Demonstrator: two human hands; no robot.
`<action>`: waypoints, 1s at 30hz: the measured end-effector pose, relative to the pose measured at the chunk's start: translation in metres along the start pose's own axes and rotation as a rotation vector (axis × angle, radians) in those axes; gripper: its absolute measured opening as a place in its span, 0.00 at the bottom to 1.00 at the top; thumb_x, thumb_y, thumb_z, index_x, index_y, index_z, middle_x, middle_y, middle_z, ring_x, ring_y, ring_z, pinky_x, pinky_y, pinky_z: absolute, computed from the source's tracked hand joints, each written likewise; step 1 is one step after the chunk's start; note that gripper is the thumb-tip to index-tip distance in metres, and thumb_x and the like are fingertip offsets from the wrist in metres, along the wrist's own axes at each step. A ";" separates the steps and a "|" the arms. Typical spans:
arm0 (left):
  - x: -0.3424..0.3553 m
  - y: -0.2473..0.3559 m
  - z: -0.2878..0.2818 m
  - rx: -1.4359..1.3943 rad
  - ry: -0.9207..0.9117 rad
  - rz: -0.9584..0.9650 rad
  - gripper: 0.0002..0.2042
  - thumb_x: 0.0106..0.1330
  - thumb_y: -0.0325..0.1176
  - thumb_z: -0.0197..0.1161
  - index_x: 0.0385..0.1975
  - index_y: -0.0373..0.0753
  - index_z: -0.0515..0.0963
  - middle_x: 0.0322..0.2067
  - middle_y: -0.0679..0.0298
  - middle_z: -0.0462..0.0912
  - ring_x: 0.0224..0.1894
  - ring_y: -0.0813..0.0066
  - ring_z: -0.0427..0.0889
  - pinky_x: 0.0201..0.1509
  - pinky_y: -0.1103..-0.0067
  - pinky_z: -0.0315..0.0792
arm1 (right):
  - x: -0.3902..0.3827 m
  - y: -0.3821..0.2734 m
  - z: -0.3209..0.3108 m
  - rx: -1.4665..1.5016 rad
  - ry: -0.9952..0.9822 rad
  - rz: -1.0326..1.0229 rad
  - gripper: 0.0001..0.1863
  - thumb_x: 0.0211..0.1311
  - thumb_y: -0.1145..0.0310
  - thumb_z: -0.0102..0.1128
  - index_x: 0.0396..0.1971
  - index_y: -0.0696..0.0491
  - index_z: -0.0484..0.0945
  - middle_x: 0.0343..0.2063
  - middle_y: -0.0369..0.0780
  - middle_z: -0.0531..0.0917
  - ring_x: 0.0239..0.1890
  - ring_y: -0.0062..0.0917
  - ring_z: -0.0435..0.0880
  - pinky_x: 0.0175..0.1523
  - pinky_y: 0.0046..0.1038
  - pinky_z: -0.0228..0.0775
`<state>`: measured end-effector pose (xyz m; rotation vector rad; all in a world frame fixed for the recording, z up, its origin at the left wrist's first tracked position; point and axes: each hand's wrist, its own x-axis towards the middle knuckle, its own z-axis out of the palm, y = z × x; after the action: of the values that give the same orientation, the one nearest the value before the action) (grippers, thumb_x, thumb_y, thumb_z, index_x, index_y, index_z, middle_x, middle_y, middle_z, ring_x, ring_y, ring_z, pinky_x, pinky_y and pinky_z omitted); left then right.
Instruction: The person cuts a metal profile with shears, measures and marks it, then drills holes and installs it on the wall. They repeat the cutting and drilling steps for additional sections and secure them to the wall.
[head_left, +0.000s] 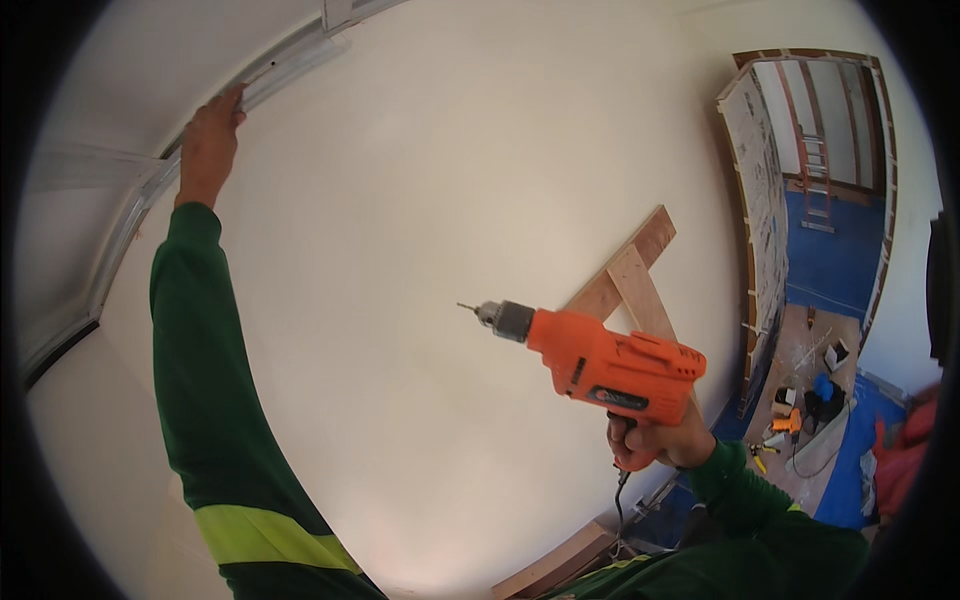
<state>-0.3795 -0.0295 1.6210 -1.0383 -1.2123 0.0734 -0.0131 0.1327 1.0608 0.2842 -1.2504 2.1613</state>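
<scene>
My right hand (672, 442) grips the handle of an orange corded drill (625, 365), held in front of the pale wall. Its thin bit (466, 306) points left, away from any surface, and a dark cord hangs below the grip. My left hand (210, 145) is raised at the upper left, its fingers closed over the edge of a metal channel (290, 65) running along the joint of wall and ceiling. The fingertips are partly hidden there. Both arms wear green sleeves, with a yellow-green band on the left one.
Wooden boards (640, 285) stand crosswise beyond the drill. At the right, a doorway with a covered door (760, 190) opens toward a stepladder (816, 180) on blue floor covering. Below lie another orange drill (787, 424), yellow-handled pliers (764, 458) and cords. Red cloth (905, 450) shows at the right edge.
</scene>
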 end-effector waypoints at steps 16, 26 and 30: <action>0.061 -0.038 0.061 0.187 -0.162 -0.202 0.19 0.83 0.35 0.59 0.70 0.45 0.75 0.60 0.52 0.87 0.62 0.45 0.86 0.63 0.56 0.80 | 0.056 0.010 -0.112 0.268 -0.084 0.062 0.27 0.53 0.80 0.71 0.56 0.60 0.79 0.35 0.45 0.89 0.35 0.36 0.90 0.39 0.41 0.88; 0.072 -0.043 0.072 0.099 -0.238 -0.151 0.20 0.82 0.36 0.61 0.70 0.42 0.73 0.61 0.47 0.86 0.61 0.40 0.86 0.64 0.54 0.79 | 0.105 0.022 -0.087 0.273 -0.055 0.122 0.26 0.56 0.80 0.69 0.57 0.61 0.77 0.35 0.45 0.87 0.33 0.33 0.91 0.38 0.37 0.88; 0.091 -0.061 0.068 0.159 -0.404 -0.133 0.24 0.78 0.36 0.63 0.71 0.37 0.72 0.58 0.40 0.86 0.59 0.36 0.86 0.65 0.54 0.79 | 0.156 0.016 -0.058 0.213 -0.051 -0.118 0.22 0.66 0.78 0.66 0.60 0.61 0.76 0.41 0.45 0.87 0.38 0.34 0.93 0.40 0.38 0.91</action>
<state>-0.4242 0.0278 1.7271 -0.8225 -1.6109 0.2820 -0.1392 0.2386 1.0919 0.4921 -1.0048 2.1983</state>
